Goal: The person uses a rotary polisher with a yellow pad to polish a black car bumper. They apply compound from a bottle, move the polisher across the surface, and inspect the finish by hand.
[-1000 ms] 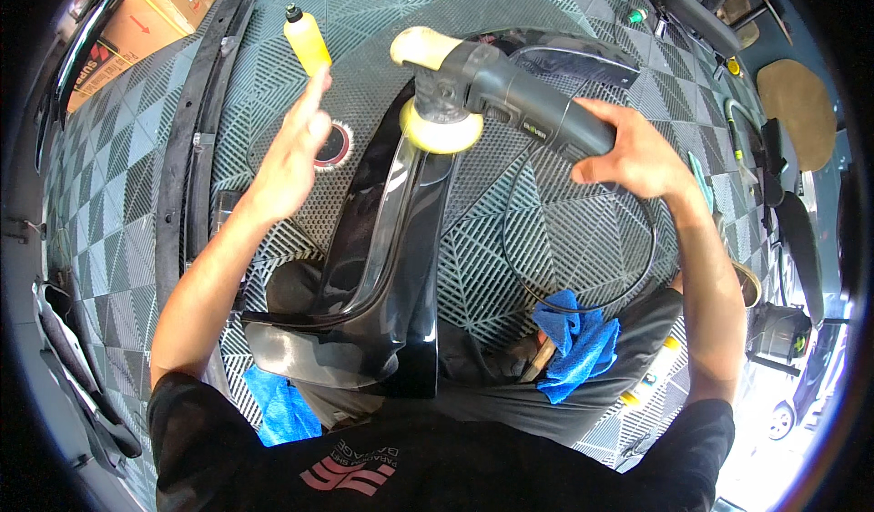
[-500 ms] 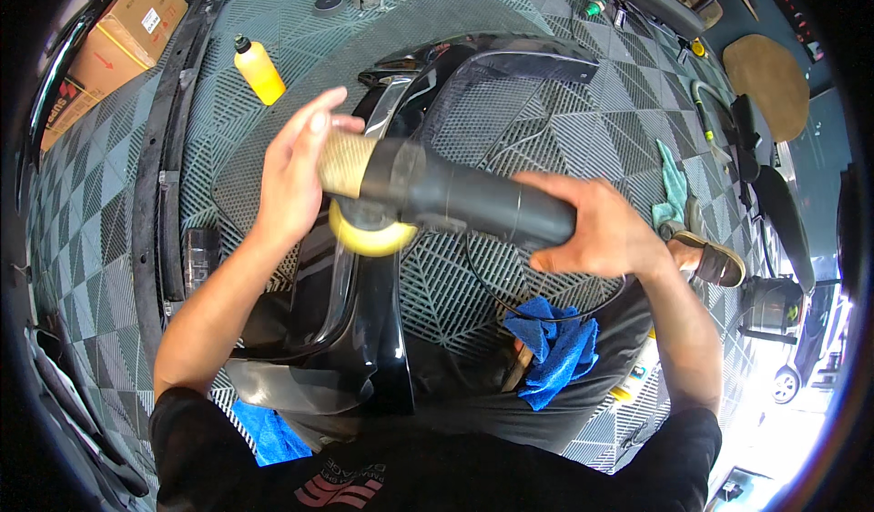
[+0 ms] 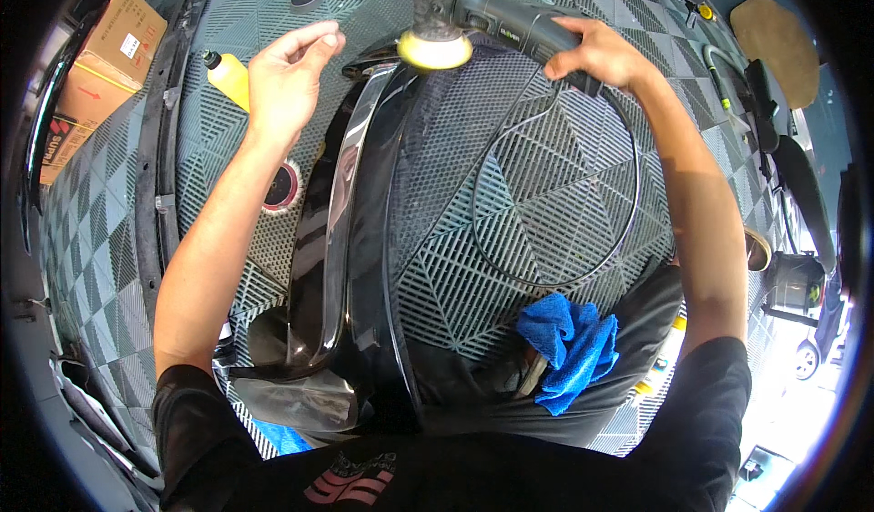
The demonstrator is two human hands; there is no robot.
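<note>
My right hand [image 3: 605, 52] grips the rear end of a black power polisher [image 3: 510, 28]. The tool is held up over the far part of a long glossy black car body panel [image 3: 369, 193]. Its yellow foam pad [image 3: 435, 50] faces downward, and the front part is tan. A black cord [image 3: 635, 180] loops down from the polisher's rear. To the left of the panel's far end, my left hand [image 3: 287, 80] is raised off the tool. Its fingers are loosely bent, the thumb a little apart, and nothing shows in it. The panel's near end rests by my lap.
A blue cloth [image 3: 569, 348] lies on my right leg. A yellow bottle [image 3: 229, 80] stands beyond my left forearm, near a round red-centred pad [image 3: 280, 187]. Cardboard boxes [image 3: 105, 57] are at far left, beside a long black strip [image 3: 164, 148]. Grey grid tiles [image 3: 546, 202] cover the floor.
My right hand has carried the polisher away from me and to the right. My left hand has come off its front part. The cord loop now hangs wider in view.
</note>
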